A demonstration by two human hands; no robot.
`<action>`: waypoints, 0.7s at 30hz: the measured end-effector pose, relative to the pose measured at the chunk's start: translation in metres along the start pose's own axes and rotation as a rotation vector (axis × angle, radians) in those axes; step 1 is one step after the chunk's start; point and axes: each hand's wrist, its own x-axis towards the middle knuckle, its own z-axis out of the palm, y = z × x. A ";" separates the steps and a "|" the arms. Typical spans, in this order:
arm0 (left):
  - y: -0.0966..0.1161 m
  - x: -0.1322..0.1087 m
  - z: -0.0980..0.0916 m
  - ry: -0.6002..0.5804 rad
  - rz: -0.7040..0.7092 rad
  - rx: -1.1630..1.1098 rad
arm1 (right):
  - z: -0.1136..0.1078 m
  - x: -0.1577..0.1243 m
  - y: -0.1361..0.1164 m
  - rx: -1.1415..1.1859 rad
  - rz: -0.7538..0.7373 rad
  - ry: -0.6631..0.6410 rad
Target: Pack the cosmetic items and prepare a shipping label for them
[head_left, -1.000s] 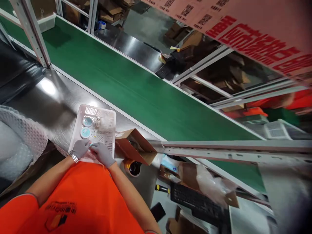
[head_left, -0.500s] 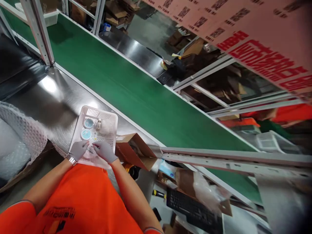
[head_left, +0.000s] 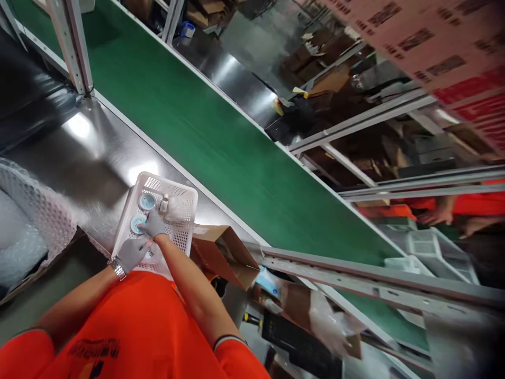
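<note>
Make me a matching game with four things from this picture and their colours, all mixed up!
Things:
1. basket
2. conveyor belt
3. cardboard box
4. round tin

Colours:
A. green
B. light blue
C. brown
D. white

Right pairs: 1-D, 2-A, 3-C, 4-B.
</note>
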 end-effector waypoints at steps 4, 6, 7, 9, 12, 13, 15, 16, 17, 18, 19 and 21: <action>-0.003 0.005 -0.003 -0.016 -0.025 0.005 | -0.021 -0.022 0.023 0.215 -0.065 0.150; -0.004 0.009 -0.004 0.008 -0.039 -0.034 | -0.033 -0.047 0.038 0.391 -0.155 0.415; -0.004 0.011 -0.004 0.027 -0.047 -0.062 | -0.037 -0.062 0.045 0.458 -0.208 0.533; -0.004 0.016 -0.003 0.061 -0.079 -0.156 | -0.042 -0.094 0.059 0.474 -0.325 0.620; -0.005 0.022 -0.003 0.108 -0.152 -0.359 | -0.043 -0.130 0.073 0.256 -0.516 0.428; -0.006 0.022 -0.004 0.128 -0.174 -0.410 | -0.042 -0.136 0.075 0.156 -0.566 0.320; -0.009 0.021 -0.004 0.179 -0.198 -0.455 | -0.041 -0.141 0.074 -0.004 -0.621 0.117; -0.011 0.019 -0.004 0.197 -0.191 -0.450 | -0.040 -0.141 0.071 -0.057 -0.626 0.035; -0.012 0.017 -0.004 0.201 -0.171 -0.431 | -0.039 -0.140 0.067 -0.093 -0.624 -0.032; -0.013 0.014 -0.003 0.194 -0.140 -0.404 | -0.037 -0.138 0.062 -0.115 -0.613 -0.076; -0.013 0.012 -0.003 0.183 -0.104 -0.374 | -0.034 -0.136 0.057 -0.124 -0.587 -0.096; -0.011 0.008 -0.001 0.164 -0.042 -0.295 | -0.028 -0.132 0.047 -0.119 -0.506 -0.079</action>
